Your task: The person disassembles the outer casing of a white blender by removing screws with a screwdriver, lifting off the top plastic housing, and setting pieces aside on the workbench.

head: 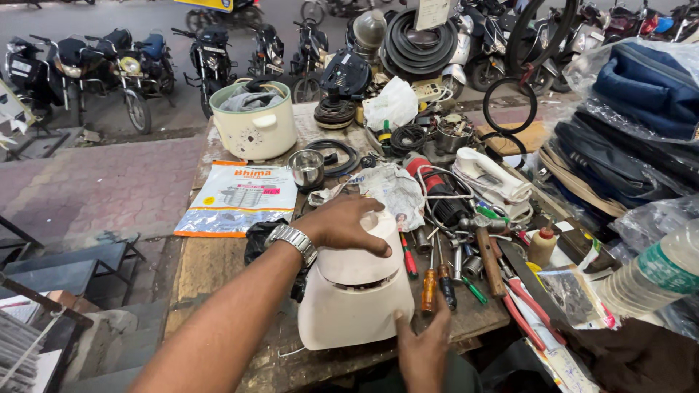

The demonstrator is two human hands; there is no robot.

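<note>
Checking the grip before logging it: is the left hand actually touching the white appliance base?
Touching. The head view shows the left hand lying palm-down across the top of the white appliance base, fingers draped over its edge.
</note>
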